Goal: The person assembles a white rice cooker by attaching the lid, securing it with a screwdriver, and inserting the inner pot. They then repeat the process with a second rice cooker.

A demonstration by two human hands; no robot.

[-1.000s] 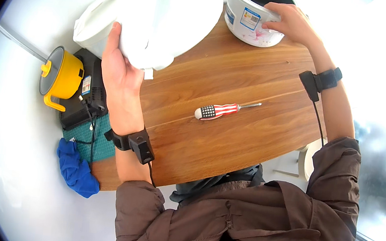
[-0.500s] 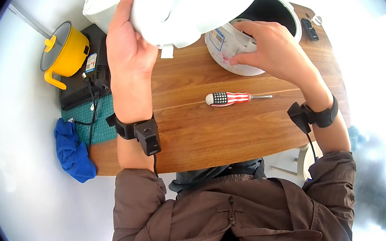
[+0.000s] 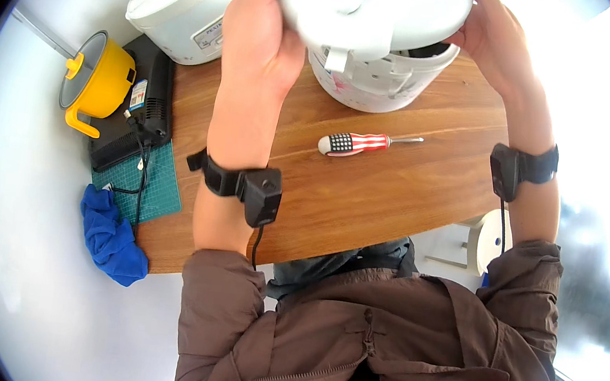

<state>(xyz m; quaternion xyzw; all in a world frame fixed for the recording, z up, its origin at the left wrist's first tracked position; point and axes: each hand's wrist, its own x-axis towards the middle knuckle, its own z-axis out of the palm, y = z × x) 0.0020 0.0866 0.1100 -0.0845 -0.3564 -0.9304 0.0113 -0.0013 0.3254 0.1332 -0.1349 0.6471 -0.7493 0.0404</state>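
Both my hands hold a smooth white rice cooker lid tilted over a round white rice cooker body. My left hand grips the lid's left side, its fingers partly hidden behind it. My right hand is closed on the right edge, with its fingertips tucked underneath. Between lid and body a dark gap shows on the right; most of the body's opening is covered from sight. A screwdriver with a stars-and-stripes handle lies on the wooden table in front of the body.
Another white rice cooker stands at the back left. Beside it are a yellow pot, a black appliance with a cable, a green cutting mat and a blue cloth. A pale stool stands beyond the table's front edge.
The lid has moved right and now hangs over the cooker body. My right hand has left the body's rim and taken hold of the lid's right side.
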